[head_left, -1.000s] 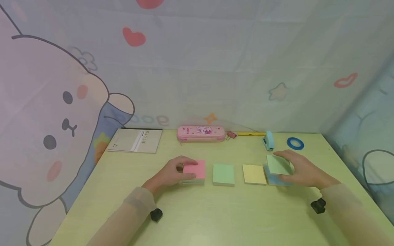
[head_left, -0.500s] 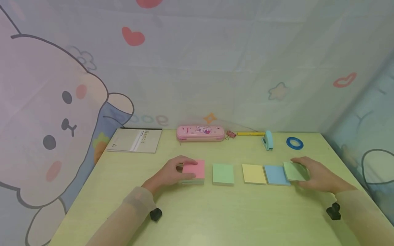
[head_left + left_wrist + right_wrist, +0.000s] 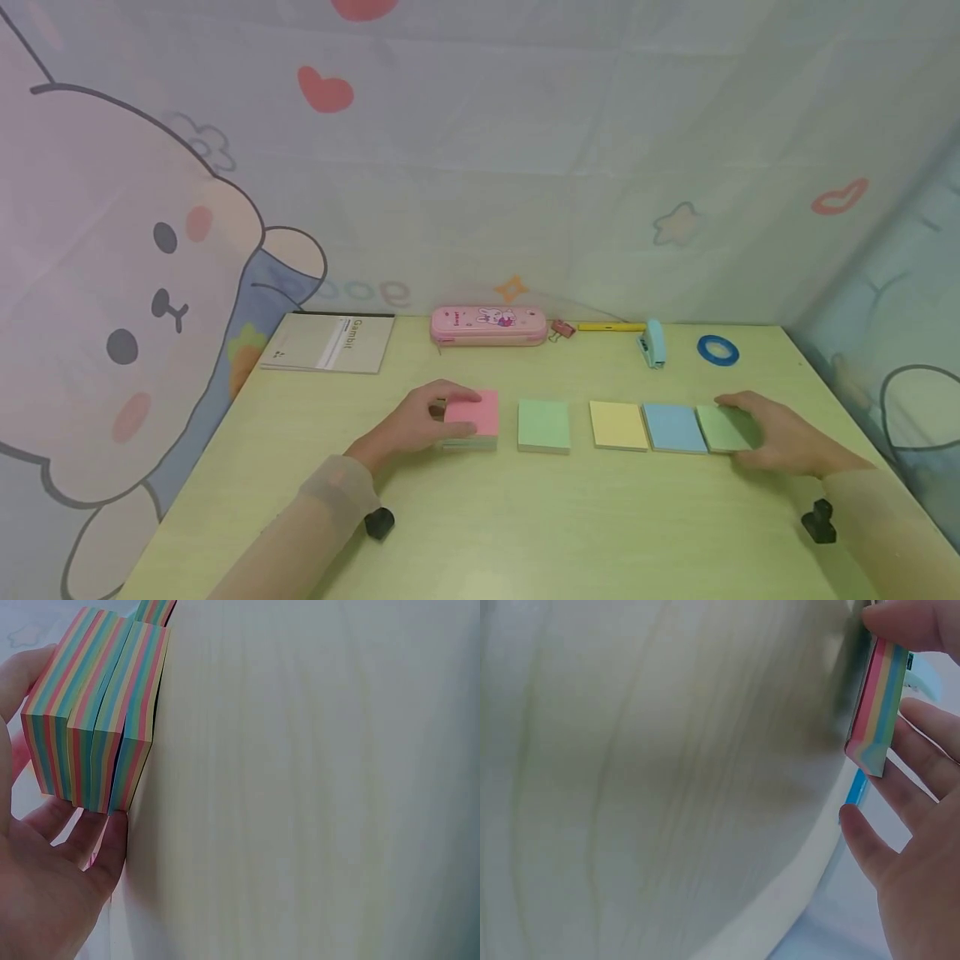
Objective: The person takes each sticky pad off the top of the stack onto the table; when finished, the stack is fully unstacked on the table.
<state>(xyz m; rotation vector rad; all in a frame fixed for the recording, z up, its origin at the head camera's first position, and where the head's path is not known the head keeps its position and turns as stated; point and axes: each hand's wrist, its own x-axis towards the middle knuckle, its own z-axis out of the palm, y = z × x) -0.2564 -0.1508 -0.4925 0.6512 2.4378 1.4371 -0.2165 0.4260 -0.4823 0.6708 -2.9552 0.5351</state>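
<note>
My left hand (image 3: pixel 412 423) grips a stack of sticky note pads (image 3: pixel 483 415) with a pink top, thumb on the near side and fingers on the far side. In the left wrist view the stack (image 3: pixel 101 697) shows several pads with striped edges. At the right end of a row, my right hand (image 3: pixel 787 437) holds a green-topped sticky note pad (image 3: pixel 722 427) between thumb and fingers. The right wrist view shows the striped edge of this pad (image 3: pixel 877 705). A blue pad (image 3: pixel 675 428) and a yellow pad (image 3: pixel 618 425) lie to its left, and another green pad (image 3: pixel 543 425) sits nearer the stack.
Along the back lie a grey notebook (image 3: pixel 330 343), a pink pencil case (image 3: pixel 489 327), a binder clip (image 3: pixel 562 330), a yellow pen (image 3: pixel 611 327), a light blue stapler (image 3: pixel 652 343) and a blue tape roll (image 3: pixel 705 352). A printed curtain (image 3: pixel 480 167) hangs behind the table (image 3: pixel 525 533).
My right hand has carried the green pad rightward from above the blue pad and lowered it beside that pad's right edge. My left hand and its stack have stayed still.
</note>
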